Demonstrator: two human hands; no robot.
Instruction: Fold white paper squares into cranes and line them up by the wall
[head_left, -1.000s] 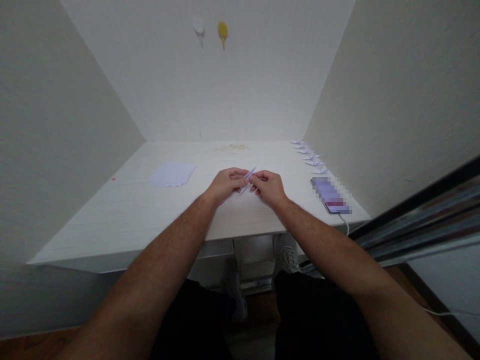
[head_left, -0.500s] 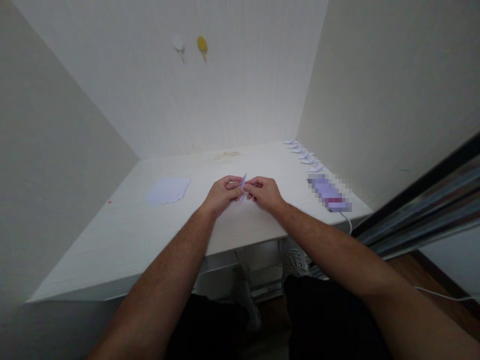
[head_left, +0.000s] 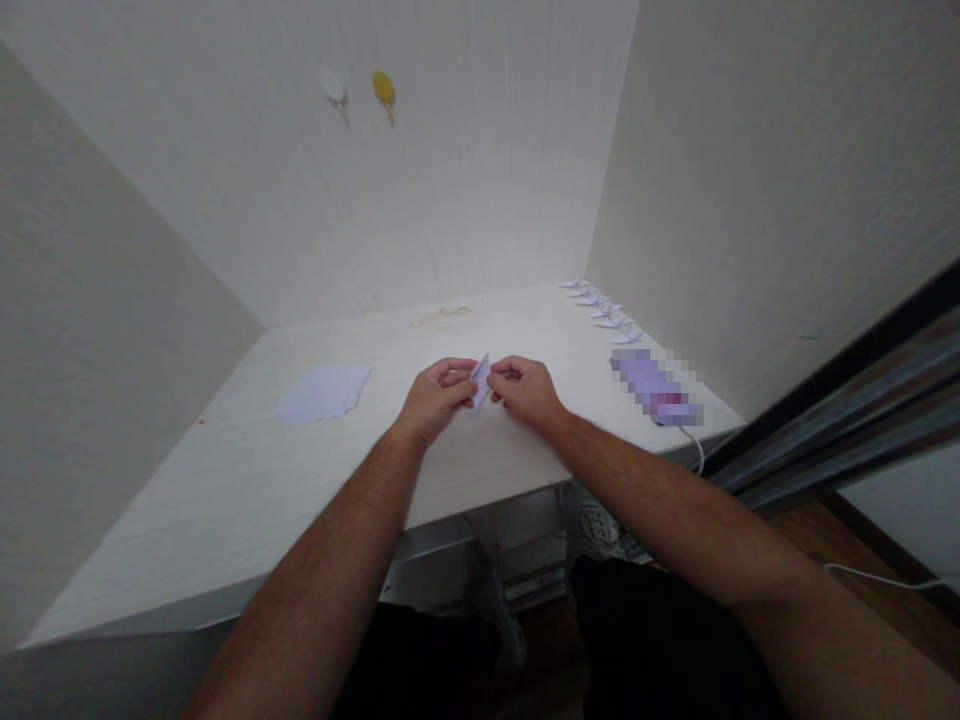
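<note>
A small folded piece of white paper (head_left: 481,382) is held up between my two hands, just above the white table (head_left: 480,465). My left hand (head_left: 441,400) pinches its left side between thumb and fingers. From the other side my right hand (head_left: 526,388) grips the right edge with thumb and fingertips. The paper stands tilted, with a pointed corner at the top. Its lower folds are too small to make out. Left of my hands lies a stack of white paper sheets (head_left: 326,391).
Several folded white paper figures (head_left: 600,308) stand in a row along the right wall. A phone-like object (head_left: 652,385), blurred by pixels, lies near the right edge with a white cable (head_left: 696,445). A white hook (head_left: 334,88) and a yellow hook (head_left: 383,88) are on the back wall.
The folded paper has turned and shows a wider face now. My fingers have shifted slightly on it. The whole view has swung a little, moving the stack and hooks leftward.
</note>
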